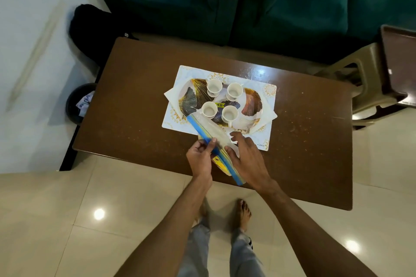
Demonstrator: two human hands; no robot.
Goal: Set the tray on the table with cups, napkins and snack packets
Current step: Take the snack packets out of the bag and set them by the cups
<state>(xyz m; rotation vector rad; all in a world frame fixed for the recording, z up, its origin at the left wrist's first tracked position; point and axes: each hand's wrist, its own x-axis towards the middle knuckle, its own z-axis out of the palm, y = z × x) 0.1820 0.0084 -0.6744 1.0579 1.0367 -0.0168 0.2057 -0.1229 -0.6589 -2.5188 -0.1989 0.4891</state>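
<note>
An oval leaf-patterned tray (251,102) rests on a white placemat (269,136) in the middle of the brown table (135,101). Several white cups (214,86) stand upright on the tray. White napkins (172,94) stick out from under the tray at both ends. A long snack packet (202,129) with a blue edge and clear wrap lies slanted over the tray's near rim. My left hand (199,157) pinches the packet's blue edge. My right hand (246,156) touches its clear side with fingers spread.
A green sofa (270,2) runs along the far side of the table. A plastic stool (360,78) and a dark side table (400,60) stand at the right. A black bag (90,27) and a round bin (78,103) sit left of the table. My feet are on the tiled floor.
</note>
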